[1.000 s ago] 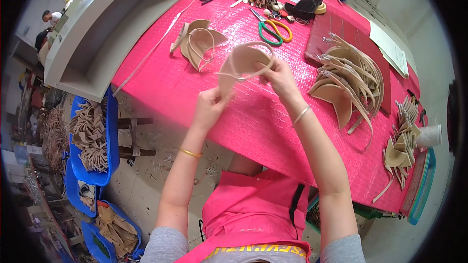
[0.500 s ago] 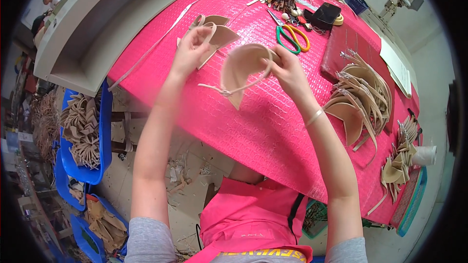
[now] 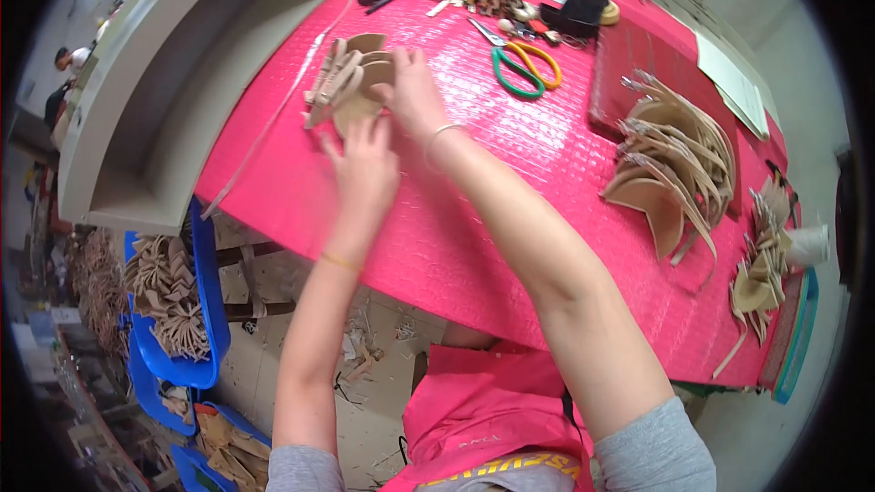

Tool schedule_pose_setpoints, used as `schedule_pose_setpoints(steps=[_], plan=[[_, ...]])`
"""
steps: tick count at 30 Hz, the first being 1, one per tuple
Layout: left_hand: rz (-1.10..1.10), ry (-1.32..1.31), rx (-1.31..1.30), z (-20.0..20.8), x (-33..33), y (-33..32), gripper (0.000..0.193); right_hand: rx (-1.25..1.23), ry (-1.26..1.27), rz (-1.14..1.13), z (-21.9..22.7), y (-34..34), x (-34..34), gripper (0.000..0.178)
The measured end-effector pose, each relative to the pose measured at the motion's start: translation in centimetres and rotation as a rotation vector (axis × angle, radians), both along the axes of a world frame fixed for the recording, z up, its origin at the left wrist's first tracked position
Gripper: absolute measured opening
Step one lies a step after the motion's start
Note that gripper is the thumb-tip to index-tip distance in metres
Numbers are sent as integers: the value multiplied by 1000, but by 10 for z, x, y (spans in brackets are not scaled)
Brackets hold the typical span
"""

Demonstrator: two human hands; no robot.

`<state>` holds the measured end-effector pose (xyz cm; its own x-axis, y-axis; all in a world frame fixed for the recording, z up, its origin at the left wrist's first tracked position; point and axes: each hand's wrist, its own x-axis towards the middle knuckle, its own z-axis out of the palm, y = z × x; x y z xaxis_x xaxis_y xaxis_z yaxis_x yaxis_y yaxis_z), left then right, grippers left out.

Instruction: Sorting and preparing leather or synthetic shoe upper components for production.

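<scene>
A small stack of beige shoe uppers (image 3: pixel 351 82) with thin straps sits on the pink-covered table at the upper left. My right hand (image 3: pixel 417 100) reaches across to its right side, fingers closed on the edge of a curved shoe upper there; the fingertips are partly hidden. Just below, my left hand (image 3: pixel 366 169) touches the stack's near edge with its fingers apart, slightly blurred. To the right, a larger bundle of beige shoe uppers (image 3: pixel 679 159) with dangling straps lies partly on a dark red board (image 3: pixel 620 73).
Scissors (image 3: pixel 524 68) with green and yellow handles lie beyond my hands. A grey shelf unit (image 3: pixel 137 173) borders the table's left. Blue bins (image 3: pixel 214 310) with beige pieces stand below. More shoe uppers (image 3: pixel 761 264) and a white roll (image 3: pixel 808 245) are at the far right.
My right hand has moved left, bringing the shoe upper it held to the small stack. My left hand has moved down to the stack's near edge. The view has shifted slightly.
</scene>
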<state>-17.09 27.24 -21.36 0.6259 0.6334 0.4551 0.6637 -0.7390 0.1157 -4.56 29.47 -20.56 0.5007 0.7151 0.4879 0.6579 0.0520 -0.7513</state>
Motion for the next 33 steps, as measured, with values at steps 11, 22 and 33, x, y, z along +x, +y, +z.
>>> schedule_pose_setpoints(steps=[11, 22, 33], plan=[[-657, -500, -493, 48, 58, -113, 27, -330, -719, -829, 63, -309, 97, 11], [-1060, 176, -1444, 93, 72, -146, 17, -468, 656, -8, 94, -423, 28, 19], [-576, 81, -1597, 62, 46, -119, 27, 36, 1208, 248, 61, -500, -25, 26]])
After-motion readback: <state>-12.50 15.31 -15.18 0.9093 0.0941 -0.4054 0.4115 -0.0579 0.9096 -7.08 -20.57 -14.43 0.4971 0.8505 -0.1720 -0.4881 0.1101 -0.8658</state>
